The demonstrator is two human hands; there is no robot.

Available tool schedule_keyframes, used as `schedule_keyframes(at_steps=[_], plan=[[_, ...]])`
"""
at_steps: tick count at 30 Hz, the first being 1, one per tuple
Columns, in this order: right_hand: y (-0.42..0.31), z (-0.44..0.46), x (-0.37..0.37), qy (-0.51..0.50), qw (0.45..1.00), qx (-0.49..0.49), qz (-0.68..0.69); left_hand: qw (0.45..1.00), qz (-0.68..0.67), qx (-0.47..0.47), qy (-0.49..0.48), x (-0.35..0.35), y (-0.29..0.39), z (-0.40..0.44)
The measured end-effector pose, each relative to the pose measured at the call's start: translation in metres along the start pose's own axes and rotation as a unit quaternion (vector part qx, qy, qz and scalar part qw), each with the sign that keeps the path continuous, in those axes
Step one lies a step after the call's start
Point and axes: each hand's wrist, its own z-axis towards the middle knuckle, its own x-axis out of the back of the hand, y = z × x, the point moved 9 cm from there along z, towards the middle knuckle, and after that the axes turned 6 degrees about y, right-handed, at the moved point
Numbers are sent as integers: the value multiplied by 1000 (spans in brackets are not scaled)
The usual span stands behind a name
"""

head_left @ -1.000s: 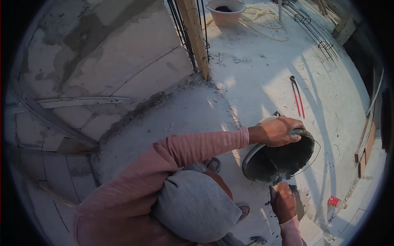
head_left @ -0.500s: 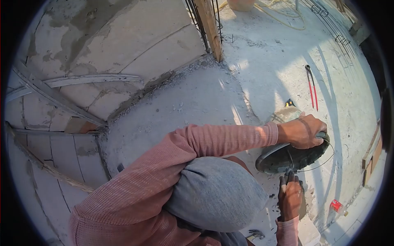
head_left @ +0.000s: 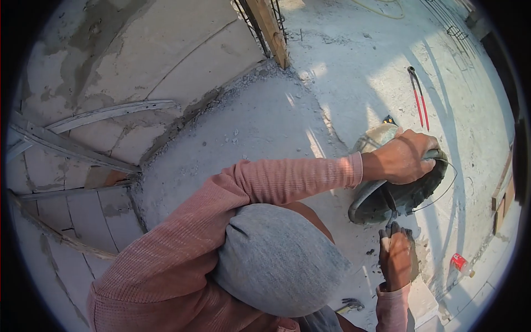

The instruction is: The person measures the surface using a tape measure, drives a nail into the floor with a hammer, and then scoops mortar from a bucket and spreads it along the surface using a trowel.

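Note:
My left hand grips the upper rim of a dark bucket, which is tipped on its side with its mouth facing right and toward me. Below the mouth, my right hand is closed round the handle of a trowel; the tool's blade reaches inside the bucket. Dark wet material clings to the bucket's inner wall. A thin wire handle curves out on the bucket's right side.
Red-handled pincers lie on the concrete floor beyond the bucket. A red-labelled bottle is at the right, a hammer-like tool near my knee. A wooden post stands by the block wall.
The bucket has been tipped further over, still in my left hand. The trowel's blade shows more clearly inside it. The camera view has shifted, and the tub at the top has left the frame.

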Motion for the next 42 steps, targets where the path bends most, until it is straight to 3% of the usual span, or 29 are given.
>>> schedule_keyframes(at_steps=[4, 5, 6, 8, 9, 11, 14, 16, 17, 20, 27, 33, 38, 42], plan=[[-2, 14, -8, -135, 986, -37, 86, 991, 20, -131, 32, 20, 7, -16], [-8, 19, -5, -57, 991, 62, 104, 998, -11, -55, 18, 21, -5, -22], [-8, 30, -13, -152, 975, -15, 163, 998, -11, -52, 26, 25, -5, -26], [-36, 48, -18, -346, 889, -152, 257, 998, 0, -40, 53, 42, -10, -39], [-32, 47, -40, -360, 862, -157, 320, 997, 35, -11, 66, 53, -10, -46], [-56, 63, -49, -387, 810, -168, 407, 955, 189, -155, 167, 78, 3, -76], [-92, 81, -64, -452, 709, -150, 520, 918, 271, -128, 258, 114, 11, -120], [-123, 92, -69, -508, 627, -125, 578, 903, 283, -53, 320, 146, 12, -144], [-134, 95, -74, -530, 622, -111, 566, 857, 410, -79, 302, 150, 22, -164], [-165, 89, -78, -569, 559, -124, 590, 887, 198, 87, 408, 198, 11, -219], [-191, 73, -68, -570, 595, -168, 541, 839, -38, 170, 516, 247, -26, -357], [-228, 65, -44, -577, 619, -231, 480, 727, -155, 199, 638, 266, -43, -479], [-285, 68, -78, -607, 563, -225, 514, 671, -70, 255, 693, 296, -32, -575], [-351, 78, -134, -552, 491, -196, 645, 631, -49, 292, 717, 312, -45, -627]])
